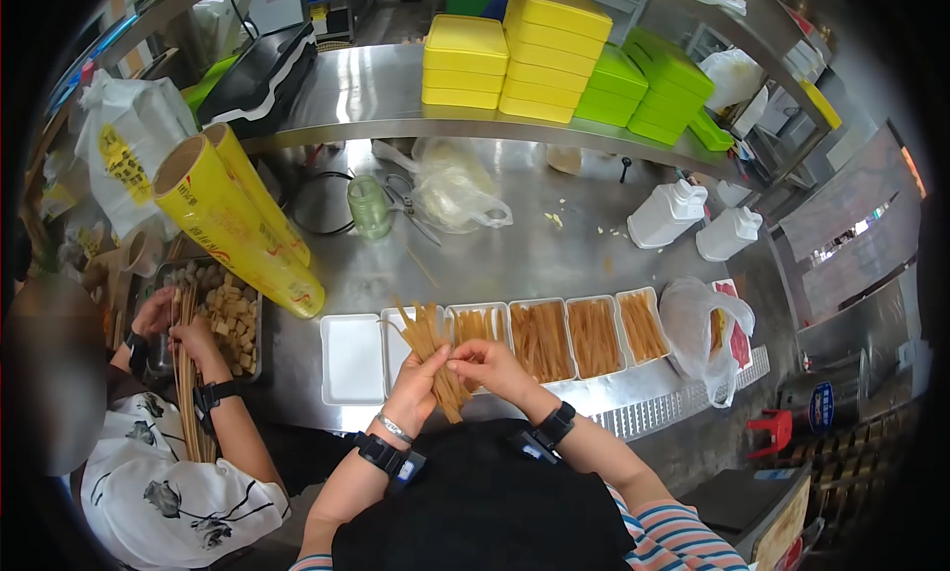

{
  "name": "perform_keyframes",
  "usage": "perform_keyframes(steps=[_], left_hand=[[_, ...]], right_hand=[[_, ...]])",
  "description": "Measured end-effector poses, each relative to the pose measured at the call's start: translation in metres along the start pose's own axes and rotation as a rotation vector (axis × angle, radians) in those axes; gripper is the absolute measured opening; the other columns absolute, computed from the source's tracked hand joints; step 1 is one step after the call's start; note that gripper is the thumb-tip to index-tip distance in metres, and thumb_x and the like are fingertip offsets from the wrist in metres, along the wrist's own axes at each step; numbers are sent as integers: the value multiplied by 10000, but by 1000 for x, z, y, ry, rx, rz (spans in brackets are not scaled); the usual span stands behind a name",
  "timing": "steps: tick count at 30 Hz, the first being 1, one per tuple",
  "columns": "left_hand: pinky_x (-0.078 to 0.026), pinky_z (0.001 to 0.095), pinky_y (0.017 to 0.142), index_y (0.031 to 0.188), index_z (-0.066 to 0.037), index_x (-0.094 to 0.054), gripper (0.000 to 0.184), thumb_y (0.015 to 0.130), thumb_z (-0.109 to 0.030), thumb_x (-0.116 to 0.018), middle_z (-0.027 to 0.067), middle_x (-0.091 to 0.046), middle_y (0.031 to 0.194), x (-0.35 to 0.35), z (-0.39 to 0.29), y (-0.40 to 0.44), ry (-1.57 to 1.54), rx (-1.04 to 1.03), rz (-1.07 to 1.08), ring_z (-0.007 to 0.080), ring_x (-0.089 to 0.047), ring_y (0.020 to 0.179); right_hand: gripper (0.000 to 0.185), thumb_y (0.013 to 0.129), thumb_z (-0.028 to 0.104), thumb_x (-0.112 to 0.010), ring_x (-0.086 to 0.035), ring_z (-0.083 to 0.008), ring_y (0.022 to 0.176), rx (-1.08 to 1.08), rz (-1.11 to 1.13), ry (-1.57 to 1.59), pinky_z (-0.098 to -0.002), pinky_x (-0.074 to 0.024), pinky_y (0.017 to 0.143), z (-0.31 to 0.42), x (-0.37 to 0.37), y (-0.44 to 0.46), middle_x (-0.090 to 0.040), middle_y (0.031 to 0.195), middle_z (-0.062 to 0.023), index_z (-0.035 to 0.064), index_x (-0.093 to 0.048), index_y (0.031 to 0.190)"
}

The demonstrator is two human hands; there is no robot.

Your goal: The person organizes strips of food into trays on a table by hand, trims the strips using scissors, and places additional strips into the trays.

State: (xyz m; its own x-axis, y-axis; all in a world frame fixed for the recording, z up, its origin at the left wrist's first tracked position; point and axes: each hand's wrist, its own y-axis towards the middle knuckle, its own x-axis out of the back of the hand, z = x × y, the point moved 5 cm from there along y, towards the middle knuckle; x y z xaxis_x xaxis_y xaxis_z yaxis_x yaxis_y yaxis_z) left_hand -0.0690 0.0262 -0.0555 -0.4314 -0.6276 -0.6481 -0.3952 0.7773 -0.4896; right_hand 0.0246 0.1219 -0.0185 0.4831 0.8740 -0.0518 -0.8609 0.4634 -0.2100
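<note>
A bundle of flat, light-brown strips point(427, 335), perhaps tofu skin, is gripped in my left hand point(416, 385), some ends fanning out above and others hanging below. My right hand point(492, 365) is closed at the bundle's right side, thumb and fingers pinched on the strips. Behind my hands, a row of white trays lies along the counter's near edge. A plain white tray point(351, 385) is at the left end, and another tray point(396, 348) beside it is partly hidden by the bundle. Trays further right hold brown strips point(540, 341).
At left, a co-worker's hands point(193, 338) hold thin sticks point(185, 393) near a pan of tan cubes point(230, 319). Yellow film rolls point(242, 235) lean nearby. White jugs point(668, 215), a glass jar point(369, 210) and plastic bags point(693, 324) stand on the steel counter point(515, 259).
</note>
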Motion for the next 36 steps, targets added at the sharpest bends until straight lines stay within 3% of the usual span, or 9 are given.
perform_keyframes(steps=[6, 12, 18, 21, 24, 26, 28, 30, 36], left_hand=[[-539, 360, 711, 1046, -100, -548, 178, 882, -139, -605, 33, -599, 928, -8, -5, -20, -12, 97, -35, 175, -604, 822], [-452, 251, 551, 1001, -89, -513, 165, 903, -201, -584, -4, -502, 769, 31, -12, -34, -161, 131, -46, 102, -486, 629], [-444, 246, 545, 1004, -89, -500, 168, 911, -209, -573, -8, -486, 756, 21, -14, -36, -154, 128, -56, 97, -467, 615], [-441, 244, 541, 994, -90, -504, 168, 909, -215, -577, -11, -487, 752, 11, -22, -28, -138, 99, -34, 93, -466, 612], [-441, 239, 537, 979, -92, -512, 158, 908, -216, -579, -16, -489, 747, 17, -45, -31, -111, 6, -31, 86, -466, 608], [-442, 236, 535, 972, -93, -516, 151, 908, -215, -578, -19, -491, 745, 31, -55, -37, -95, -76, -36, 83, -466, 606], [-445, 234, 535, 970, -94, -522, 142, 910, -212, -575, -23, -491, 740, 50, -58, -45, -81, -91, -109, 79, -467, 603], [-452, 234, 542, 976, -93, -525, 142, 911, -209, -573, -22, -492, 743, 60, -58, -56, -83, -90, -162, 80, -467, 604], [-480, 254, 567, 998, -95, -532, 150, 915, -215, -564, -10, -512, 765, 72, -67, -66, -60, -89, -108, 96, -499, 632]], right_hand=[[155, 847, 130, -652, -534, -50, 595, -39, -129, 63, -193, -431, 525, -7, 39, -11, -583, 725, 9, 21, -604, 945], [183, 849, 87, -630, -526, -58, 555, -193, -260, 11, -195, -414, 461, -36, 80, -23, -566, 689, 8, 11, -570, 1004], [156, 838, 109, -638, -569, -96, 584, -125, -263, -187, -240, -459, 503, -56, 51, 11, -600, 683, -43, -1, -605, 943], [160, 823, 132, -647, -597, -140, 637, 132, -312, -625, -274, -483, 588, -48, 48, 13, -623, 706, -68, -5, -623, 904], [150, 814, 148, -644, -617, -182, 707, 138, -219, -732, -297, -483, 652, 0, 28, -10, -639, 745, -92, 8, -637, 866], [135, 812, 160, -645, -617, -201, 718, 65, 129, -576, -316, -479, 640, 7, 5, -15, -644, 772, -90, 36, -647, 864], [115, 797, 142, -638, -614, -244, 717, 84, 229, -609, -343, -476, 637, 7, -13, -16, -637, 785, -105, 42, -642, 854], [94, 783, 121, -625, -601, -285, 721, 275, 422, -814, -360, -471, 641, 9, -34, -16, -629, 788, -112, 41, -633, 832], [104, 796, 132, -594, -584, -299, 724, 280, 428, -778, -378, -459, 645, 27, -50, -17, -625, 791, -125, 43, -629, 839]])
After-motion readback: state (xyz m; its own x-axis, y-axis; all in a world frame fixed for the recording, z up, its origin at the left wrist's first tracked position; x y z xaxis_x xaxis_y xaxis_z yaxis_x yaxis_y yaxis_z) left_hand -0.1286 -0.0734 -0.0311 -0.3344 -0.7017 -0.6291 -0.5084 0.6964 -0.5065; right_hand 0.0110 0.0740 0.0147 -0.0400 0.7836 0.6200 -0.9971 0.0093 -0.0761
